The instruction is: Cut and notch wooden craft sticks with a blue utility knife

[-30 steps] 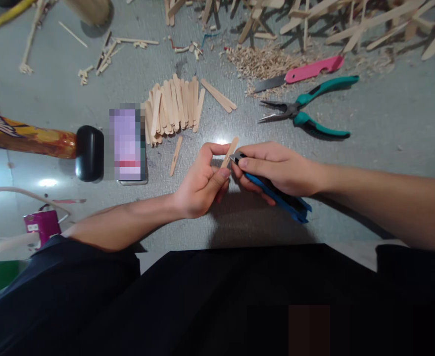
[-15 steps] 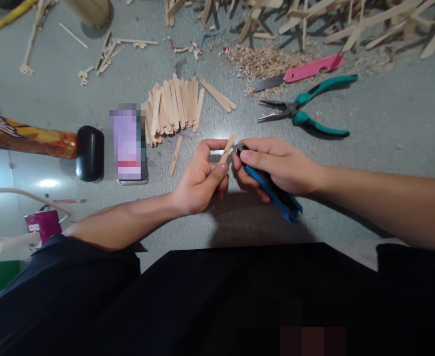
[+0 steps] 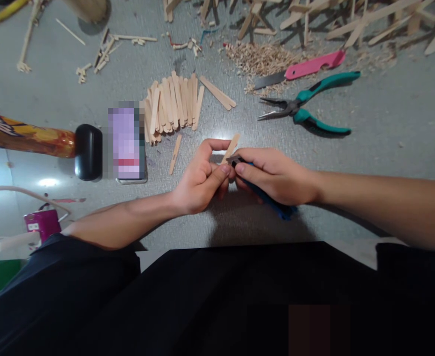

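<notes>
My left hand [image 3: 202, 180] pinches a short wooden craft stick [image 3: 231, 147] between thumb and fingers, its upper end pointing up and to the right. My right hand [image 3: 272, 174] is wrapped round a blue utility knife [image 3: 276, 205], whose metal tip rests against the lower part of the stick. Both hands hover just above the grey floor [image 3: 388, 128]. One loose stick [image 3: 175, 154] lies to the left of my left hand, below a heap of craft sticks [image 3: 172, 106].
Teal pliers [image 3: 306, 106] and a pink-handled knife [image 3: 302, 70] lie beyond my right hand, beside wood shavings [image 3: 262, 59]. A phone [image 3: 125, 143] and a mallet [image 3: 35, 143] lie on the left. More sticks are scattered along the far edge.
My right hand has slid the knife back down along the stick after moving up it, and more of the blue handle is now hidden under the hand. The left hand barely moved.
</notes>
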A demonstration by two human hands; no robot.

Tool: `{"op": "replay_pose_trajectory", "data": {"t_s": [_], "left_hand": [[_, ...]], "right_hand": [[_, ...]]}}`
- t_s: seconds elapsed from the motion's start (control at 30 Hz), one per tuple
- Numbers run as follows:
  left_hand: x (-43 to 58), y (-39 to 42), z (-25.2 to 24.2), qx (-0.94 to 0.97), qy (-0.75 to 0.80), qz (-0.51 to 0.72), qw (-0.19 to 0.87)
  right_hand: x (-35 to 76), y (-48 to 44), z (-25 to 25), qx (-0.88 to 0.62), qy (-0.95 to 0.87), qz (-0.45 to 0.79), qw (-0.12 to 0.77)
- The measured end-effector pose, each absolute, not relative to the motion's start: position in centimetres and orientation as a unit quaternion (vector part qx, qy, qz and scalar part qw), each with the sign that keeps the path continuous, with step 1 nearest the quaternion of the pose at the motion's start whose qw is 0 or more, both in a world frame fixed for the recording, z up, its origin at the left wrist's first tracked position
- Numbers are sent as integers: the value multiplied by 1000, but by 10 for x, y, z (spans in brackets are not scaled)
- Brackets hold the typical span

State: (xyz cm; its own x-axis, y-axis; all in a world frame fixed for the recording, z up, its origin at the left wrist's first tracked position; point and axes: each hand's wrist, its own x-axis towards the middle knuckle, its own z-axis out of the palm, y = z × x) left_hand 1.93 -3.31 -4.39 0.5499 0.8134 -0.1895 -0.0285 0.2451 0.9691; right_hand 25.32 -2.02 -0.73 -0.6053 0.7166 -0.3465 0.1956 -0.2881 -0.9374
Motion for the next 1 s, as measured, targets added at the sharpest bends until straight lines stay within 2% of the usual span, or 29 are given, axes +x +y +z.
{"op": "replay_pose_trajectory", "data": {"t_s": [0.43,1.0], "left_hand": [[16,-41,-47,588,414,292,631],[16,-39,-51,585,384,315,641]], "right_hand": [[251,-23,-5,-458,-540,682,181],[250,-21,1,-460,-552,677,160]]}}
